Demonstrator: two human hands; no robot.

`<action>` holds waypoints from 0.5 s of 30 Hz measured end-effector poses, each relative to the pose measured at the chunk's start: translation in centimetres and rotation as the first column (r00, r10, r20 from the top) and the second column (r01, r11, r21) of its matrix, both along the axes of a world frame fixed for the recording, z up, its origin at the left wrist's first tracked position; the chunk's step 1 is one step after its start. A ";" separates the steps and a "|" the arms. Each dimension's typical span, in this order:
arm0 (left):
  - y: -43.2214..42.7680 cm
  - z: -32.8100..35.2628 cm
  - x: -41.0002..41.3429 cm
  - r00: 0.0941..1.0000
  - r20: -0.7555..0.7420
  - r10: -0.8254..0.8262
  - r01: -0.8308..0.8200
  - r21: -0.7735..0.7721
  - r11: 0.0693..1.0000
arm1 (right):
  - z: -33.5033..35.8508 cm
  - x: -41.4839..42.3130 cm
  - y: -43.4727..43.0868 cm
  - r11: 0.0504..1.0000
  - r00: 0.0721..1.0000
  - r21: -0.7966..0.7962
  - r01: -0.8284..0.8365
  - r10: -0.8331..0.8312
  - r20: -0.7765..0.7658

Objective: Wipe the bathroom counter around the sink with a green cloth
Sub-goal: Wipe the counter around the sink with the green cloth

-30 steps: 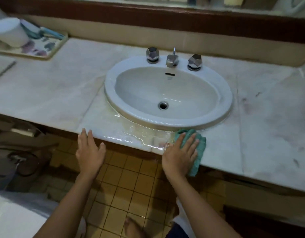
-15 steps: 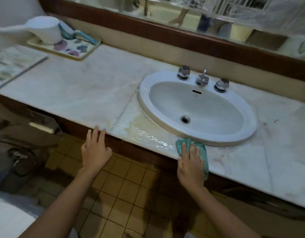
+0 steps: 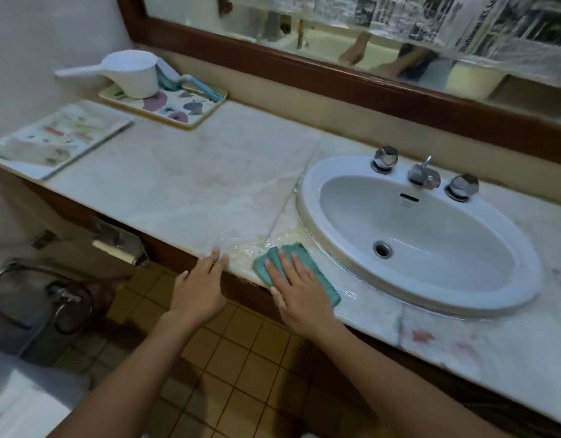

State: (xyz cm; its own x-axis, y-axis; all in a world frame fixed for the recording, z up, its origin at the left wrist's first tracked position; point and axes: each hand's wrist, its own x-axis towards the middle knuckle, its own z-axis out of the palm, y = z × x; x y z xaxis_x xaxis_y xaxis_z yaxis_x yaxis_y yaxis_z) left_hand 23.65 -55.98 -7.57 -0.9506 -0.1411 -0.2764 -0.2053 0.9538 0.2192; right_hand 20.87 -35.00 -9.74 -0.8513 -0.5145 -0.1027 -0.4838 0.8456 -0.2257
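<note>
While right hand (image 3: 299, 289) presses green cloth (image 3: 328, 286) flat-fingered on counter (image 3: 193, 184) | left hand (image 3: 200, 286) flat, empty | newsprint (image 3: 462, 20) unreadable

Cloth (image 3: 307, 273) on counter (image 3: 190, 184), left-front of sink (image 3: 424, 289); tray (image 3: 190, 118) far left.

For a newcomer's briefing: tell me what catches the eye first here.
The green cloth, pressed flat under the right hand on the wet front edge of the counter, just left of the white sink, stands out first. The left hand rests with straight fingers on the counter edge beside it. Far left at the back, a white dipper stands on a flowered tray.
</note>
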 end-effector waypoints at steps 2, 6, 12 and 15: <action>-0.5 0.2 0.2 1.000 0.000 -0.011 0.011 0.060 0.998 | 0.1 -0.1 1.8 1.000 1.000 -0.006 -0.006 0.006 -0.011; -1.2 0.3 0.3 0.999 -0.032 -0.014 0.019 0.159 0.987 | 0.4 -3.5 0.7 0.976 0.978 -0.057 0.210 -0.210 -0.006; -3.3 0.6 -0.7 0.939 -0.209 0.272 -0.150 0.463 0.874 | -0.2 -11.2 -8.3 0.940 0.943 -0.072 0.333 -0.332 0.030; -4.5 0.2 -2.3 0.851 -0.300 0.432 -0.232 0.523 0.820 | -0.8 -10.0 -11.5 0.990 0.994 -0.089 0.107 -0.105 0.020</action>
